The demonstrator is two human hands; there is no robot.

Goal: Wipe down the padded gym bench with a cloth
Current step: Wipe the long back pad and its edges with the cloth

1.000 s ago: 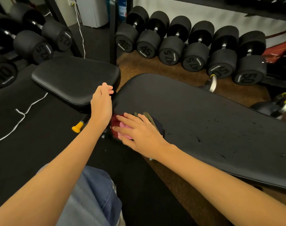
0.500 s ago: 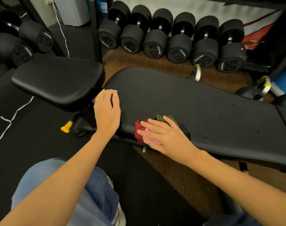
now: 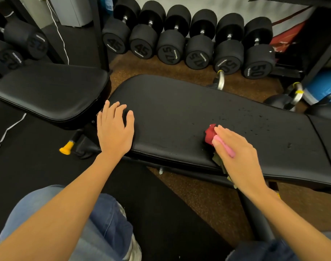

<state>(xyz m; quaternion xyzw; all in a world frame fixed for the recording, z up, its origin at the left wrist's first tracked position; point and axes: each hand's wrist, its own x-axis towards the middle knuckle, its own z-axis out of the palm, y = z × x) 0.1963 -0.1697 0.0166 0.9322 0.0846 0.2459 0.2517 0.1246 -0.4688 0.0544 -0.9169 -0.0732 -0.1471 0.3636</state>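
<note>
Black dumbbells [image 3: 172, 48] line the floor behind the bench [image 3: 179, 117]; both flat hands press it, right hand [image 3: 238, 153] on the cloth [image 3: 210, 134].

Six dumbbells [image 3: 172, 34] in the row, two bench pads [image 3: 179, 110], one cloth [image 3: 211, 134].

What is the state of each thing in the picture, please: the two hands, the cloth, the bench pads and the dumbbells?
Left hand: open, flat on the long pad.
Right hand: flat, pressing the cloth.
Cloth: bunched under the right hand.
Long pad: flat, speckled with droplets.
Seat pad: untouched.
Dumbbells: lined up on the floor.
</note>
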